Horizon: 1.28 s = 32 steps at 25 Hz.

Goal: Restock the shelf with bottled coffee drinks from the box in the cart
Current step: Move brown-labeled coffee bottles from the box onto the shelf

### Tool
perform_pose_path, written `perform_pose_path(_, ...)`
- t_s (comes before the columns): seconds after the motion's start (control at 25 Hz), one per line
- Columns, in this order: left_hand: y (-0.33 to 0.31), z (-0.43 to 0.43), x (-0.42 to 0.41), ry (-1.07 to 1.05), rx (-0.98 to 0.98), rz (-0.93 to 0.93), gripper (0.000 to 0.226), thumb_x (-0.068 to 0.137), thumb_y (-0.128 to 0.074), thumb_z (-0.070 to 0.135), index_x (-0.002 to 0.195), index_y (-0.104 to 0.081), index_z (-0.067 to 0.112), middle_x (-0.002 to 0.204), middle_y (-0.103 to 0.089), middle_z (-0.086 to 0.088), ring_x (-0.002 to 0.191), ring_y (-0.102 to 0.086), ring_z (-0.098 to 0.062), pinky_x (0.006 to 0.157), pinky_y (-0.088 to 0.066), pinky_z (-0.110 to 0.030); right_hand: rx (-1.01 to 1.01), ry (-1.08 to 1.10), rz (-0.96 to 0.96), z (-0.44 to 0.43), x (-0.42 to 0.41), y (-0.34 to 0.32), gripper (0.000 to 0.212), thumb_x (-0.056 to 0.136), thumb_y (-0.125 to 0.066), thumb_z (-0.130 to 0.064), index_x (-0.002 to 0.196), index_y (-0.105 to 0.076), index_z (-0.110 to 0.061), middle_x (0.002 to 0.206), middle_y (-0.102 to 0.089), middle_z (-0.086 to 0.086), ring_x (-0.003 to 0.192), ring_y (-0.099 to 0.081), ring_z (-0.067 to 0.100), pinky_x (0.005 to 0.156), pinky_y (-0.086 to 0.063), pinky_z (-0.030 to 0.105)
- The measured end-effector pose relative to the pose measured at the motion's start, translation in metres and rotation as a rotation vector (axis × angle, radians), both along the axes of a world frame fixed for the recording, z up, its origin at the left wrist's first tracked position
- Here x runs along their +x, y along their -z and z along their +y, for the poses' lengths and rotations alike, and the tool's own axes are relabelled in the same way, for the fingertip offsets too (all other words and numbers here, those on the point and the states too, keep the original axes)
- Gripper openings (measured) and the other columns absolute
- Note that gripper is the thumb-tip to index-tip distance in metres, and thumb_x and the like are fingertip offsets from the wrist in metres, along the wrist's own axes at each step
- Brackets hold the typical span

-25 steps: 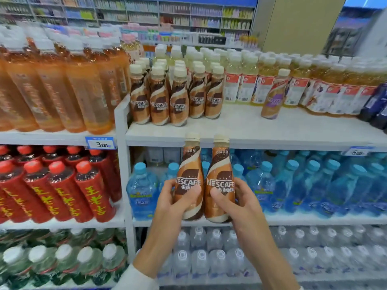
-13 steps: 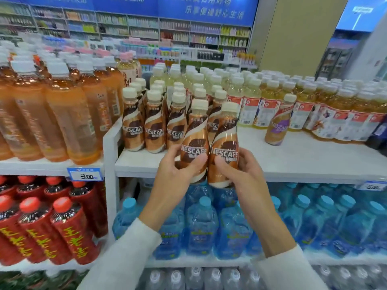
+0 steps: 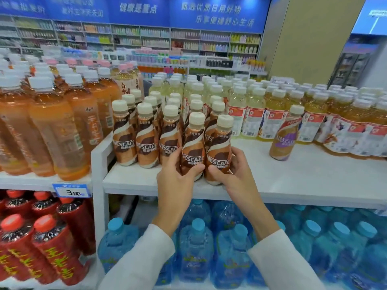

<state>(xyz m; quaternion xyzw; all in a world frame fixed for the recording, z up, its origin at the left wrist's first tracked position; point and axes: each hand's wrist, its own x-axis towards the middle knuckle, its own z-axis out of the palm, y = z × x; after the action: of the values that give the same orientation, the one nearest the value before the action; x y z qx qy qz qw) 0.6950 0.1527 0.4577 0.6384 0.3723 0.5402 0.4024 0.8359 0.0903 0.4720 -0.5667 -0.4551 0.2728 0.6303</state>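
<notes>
Two brown Nescafe coffee bottles with cream caps stand side by side on the white top shelf (image 3: 293, 181), near its front edge. My left hand (image 3: 178, 183) grips the left bottle (image 3: 193, 143); my right hand (image 3: 234, 174) grips the right bottle (image 3: 219, 147). Just behind and to their left stand several rows of the same coffee bottles (image 3: 146, 139). The box and the cart are out of view.
A lone purple-label Nescafe bottle (image 3: 284, 139) stands to the right, with yellow tea bottles (image 3: 261, 114) behind. Large orange tea bottles (image 3: 54, 130) fill the shelf on the left. Red bottles (image 3: 52, 248) and blue water bottles (image 3: 194, 248) sit below.
Both hands have lifted the two coffee bottles from below the shelf's level and brought them forward onto the top shelf, in front of the stocked rows.
</notes>
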Motion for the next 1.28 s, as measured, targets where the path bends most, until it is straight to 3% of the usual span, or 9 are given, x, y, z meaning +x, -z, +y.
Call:
perform_pose_path(0.12,0.009,-0.008,0.003,-0.112,0.061,0.049,0.067,0.078,-0.085,0.027,0.138,-0.056,0.028,0.126,-0.062,0.015,0.118,-0.059,-0.003,0.103,-0.05,-0.033,-0.025,0.059,-0.073,-0.005,0.001,0.006,0.063,0.08,-0.085,-0.014,0.133,-0.051,-0.026,0.123,-0.066,-0.013,0.111,-0.064,-0.001,0.092,-0.052,0.019)
perform_pose_path(0.24,0.013,-0.011,0.004,-0.184,0.085,0.109,0.07,0.076,-0.086,0.029,0.139,-0.054,0.024,0.123,-0.054,0.011,0.117,-0.057,-0.009,0.103,-0.05,-0.036,-0.04,0.219,-0.159,-0.012,-0.005,0.012,0.073,0.072,-0.09,-0.036,0.133,-0.051,-0.03,0.125,-0.061,-0.016,0.113,-0.061,0.0,0.093,-0.052,0.022)
perform_pose_path(0.32,0.01,-0.012,0.005,-0.215,0.079,0.145,0.069,0.078,-0.085,0.032,0.139,-0.054,0.022,0.122,-0.054,0.01,0.116,-0.056,-0.009,0.102,-0.05,-0.034,-0.025,0.269,-0.222,-0.01,-0.008,0.013,0.068,0.07,-0.09,-0.042,0.126,-0.052,-0.033,0.12,-0.06,-0.017,0.107,-0.061,-0.001,0.089,-0.054,0.024)
perform_pose_path(0.52,0.01,-0.013,0.008,-0.247,0.092,0.173,0.062,0.078,-0.083,0.033,0.131,-0.053,0.027,0.122,-0.057,0.009,0.113,-0.058,-0.014,0.098,-0.052,-0.043,-0.04,0.218,-0.196,-0.004,-0.001,0.009,0.054,0.079,-0.086,-0.027,0.12,-0.053,-0.039,0.112,-0.065,-0.023,0.103,-0.064,-0.005,0.093,-0.055,0.022)
perform_pose_path(0.64,0.01,-0.015,0.013,-0.275,0.112,0.192,0.057,0.081,-0.08,0.033,0.13,-0.052,0.025,0.121,-0.051,0.01,0.111,-0.059,-0.014,0.096,-0.053,-0.044,-0.041,0.227,-0.196,-0.004,0.0,0.015,0.054,0.078,-0.086,-0.03,0.124,-0.058,-0.034,0.117,-0.067,-0.017,0.105,-0.065,-0.003,0.092,-0.055,0.021)
perform_pose_path(0.8,0.006,-0.015,0.019,-0.311,0.124,0.232,0.056,0.083,-0.079,0.032,0.129,-0.05,0.021,0.122,-0.048,0.007,0.11,-0.057,-0.016,0.095,-0.051,-0.043,-0.041,0.29,-0.243,0.005,0.002,0.019,0.059,0.078,-0.085,-0.036,0.131,-0.059,-0.027,0.12,-0.066,-0.012,0.106,-0.065,0.004,0.093,-0.058,0.031)
perform_pose_path(1.28,0.007,0.004,0.035,-0.395,0.192,0.371,0.05,0.085,-0.077,0.032,0.123,-0.048,0.015,0.12,-0.052,-0.003,0.105,-0.059,-0.025,0.081,-0.051,-0.04,-0.068,0.352,-0.306,0.028,0.007,0.014,0.049,0.077,-0.086,-0.037,0.114,-0.053,-0.033,0.114,-0.065,-0.006,0.102,-0.065,0.01,0.09,-0.056,0.03)
